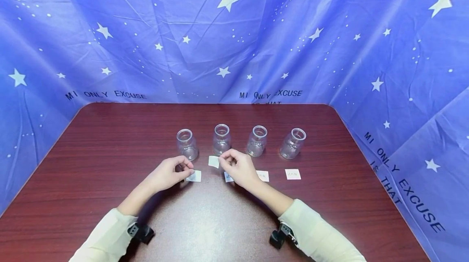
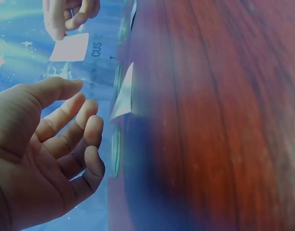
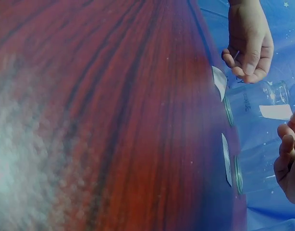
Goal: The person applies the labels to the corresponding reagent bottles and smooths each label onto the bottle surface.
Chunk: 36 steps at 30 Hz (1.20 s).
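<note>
My right hand (image 1: 239, 168) pinches a small white label (image 1: 214, 161) by its edge, between thumb and forefinger. The label is held up in front of the second glass jar (image 1: 221, 139) from the left. My left hand (image 1: 171, 173) hovers over another white label (image 1: 196, 176) on the table, in front of the leftmost glass jar (image 1: 187, 145). In the left wrist view the left fingers (image 2: 92, 127) are loosely bent, with nothing showing between them and the thumb. A printed label (image 1: 229, 177) lies partly hidden under the right hand.
Two more clear glass jars, one middle-right jar (image 1: 257, 141) and one rightmost jar (image 1: 292, 144), stand in the same row without lids. Printed labels lie before them, a nearer label (image 1: 263, 175) and a right label (image 1: 292, 174). A blue star-patterned curtain (image 1: 205, 50) surrounds the brown table (image 1: 110, 140).
</note>
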### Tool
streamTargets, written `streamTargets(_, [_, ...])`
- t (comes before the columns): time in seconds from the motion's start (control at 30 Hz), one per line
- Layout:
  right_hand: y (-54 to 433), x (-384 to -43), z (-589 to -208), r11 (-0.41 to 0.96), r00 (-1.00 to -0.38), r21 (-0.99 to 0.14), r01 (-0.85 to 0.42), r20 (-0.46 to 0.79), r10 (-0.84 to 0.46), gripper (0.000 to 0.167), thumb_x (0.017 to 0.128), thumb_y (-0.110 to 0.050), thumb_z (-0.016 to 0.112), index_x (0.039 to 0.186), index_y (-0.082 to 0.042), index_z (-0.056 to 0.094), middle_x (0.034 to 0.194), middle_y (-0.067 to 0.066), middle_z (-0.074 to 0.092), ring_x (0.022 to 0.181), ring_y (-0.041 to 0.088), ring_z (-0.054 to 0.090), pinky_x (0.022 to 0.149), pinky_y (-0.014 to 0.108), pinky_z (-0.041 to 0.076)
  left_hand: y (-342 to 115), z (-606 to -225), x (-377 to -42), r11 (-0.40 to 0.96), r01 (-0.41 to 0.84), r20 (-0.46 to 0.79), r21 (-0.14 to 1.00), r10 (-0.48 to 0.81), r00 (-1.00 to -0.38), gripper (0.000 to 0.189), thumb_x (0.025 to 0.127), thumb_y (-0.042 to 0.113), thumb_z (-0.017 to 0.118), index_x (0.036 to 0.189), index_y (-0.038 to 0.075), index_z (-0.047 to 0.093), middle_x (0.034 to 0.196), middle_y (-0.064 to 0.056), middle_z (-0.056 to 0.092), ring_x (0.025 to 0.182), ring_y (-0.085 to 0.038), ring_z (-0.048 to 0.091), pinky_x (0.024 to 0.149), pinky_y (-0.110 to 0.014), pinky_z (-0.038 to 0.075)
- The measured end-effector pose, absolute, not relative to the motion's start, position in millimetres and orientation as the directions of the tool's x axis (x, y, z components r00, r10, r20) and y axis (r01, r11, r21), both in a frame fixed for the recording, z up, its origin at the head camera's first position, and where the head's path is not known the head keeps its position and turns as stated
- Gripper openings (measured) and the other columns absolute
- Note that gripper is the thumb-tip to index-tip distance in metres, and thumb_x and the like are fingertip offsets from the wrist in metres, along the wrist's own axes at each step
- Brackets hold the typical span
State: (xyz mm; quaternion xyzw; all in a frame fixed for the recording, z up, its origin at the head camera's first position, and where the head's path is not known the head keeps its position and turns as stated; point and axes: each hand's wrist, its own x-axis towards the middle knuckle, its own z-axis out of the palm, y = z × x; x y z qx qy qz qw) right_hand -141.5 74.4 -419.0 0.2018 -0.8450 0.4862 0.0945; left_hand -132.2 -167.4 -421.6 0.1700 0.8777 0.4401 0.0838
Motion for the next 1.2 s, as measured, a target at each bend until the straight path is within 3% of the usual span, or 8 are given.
streamTargets(0.3, [71.7, -138.4, -418.1, 0.493, -0.855, -0.699, -0.518, 0.436, -0.28, 0.006, 0.084, -0.013, 0.065, 0.082, -0.008, 0.067, 0.061, -0.002, 0.057, 0.055, 0.0, 0.045, 0.051, 0.014, 0.041, -152.4, -419.1, -132.1, 0.526, 0.256, 0.042, 0.811, 0.384, -0.922, 0.006, 0.087, 0.018, 0.065, 0.09, 0.013, 0.063, 0.078, 0.003, 0.063, 0.067, -0.005, 0.055, 0.064, -0.021, 0.046])
streamTargets(0.7, [70.0, -133.8, -419.5, 0.578, -0.773, -0.533, -0.618, 0.545, -0.324, 0.004, 0.083, -0.015, 0.064, 0.083, -0.013, 0.068, 0.063, -0.005, 0.057, 0.057, 0.003, 0.051, 0.055, 0.011, 0.041, -137.6, -413.4, -131.3, 0.453, 0.251, 0.064, 0.856, 0.389, -0.919, 0.01, 0.088, 0.018, 0.064, 0.094, 0.011, 0.066, 0.081, -0.001, 0.065, 0.068, -0.005, 0.054, 0.062, -0.021, 0.045])
streamTargets(1.07, [70.5, -129.9, -419.9, 0.562, -0.617, -0.338, -0.755, 0.656, -0.434, 0.008, 0.086, -0.02, 0.061, 0.082, -0.015, 0.067, 0.065, -0.007, 0.058, 0.054, 0.007, 0.054, 0.051, 0.008, 0.035, -135.5, -413.5, -131.8, 0.405, 0.211, 0.074, 0.89, 0.328, -0.942, 0.017, 0.088, 0.019, 0.063, 0.097, 0.005, 0.067, 0.08, -0.009, 0.065, 0.064, -0.002, 0.052, 0.057, -0.019, 0.044])
streamTargets(1.2, [70.6, -130.2, -420.2, 0.553, -0.592, -0.307, -0.775, 0.659, -0.464, 0.007, 0.085, -0.019, 0.062, 0.082, -0.015, 0.067, 0.065, -0.008, 0.057, 0.053, 0.006, 0.054, 0.05, 0.008, 0.035, -135.6, -412.1, -132.7, 0.398, 0.175, 0.043, 0.901, 0.319, -0.947, 0.019, 0.091, 0.021, 0.06, 0.098, 0.005, 0.067, 0.073, -0.015, 0.062, 0.061, -0.011, 0.054, 0.05, -0.019, 0.041])
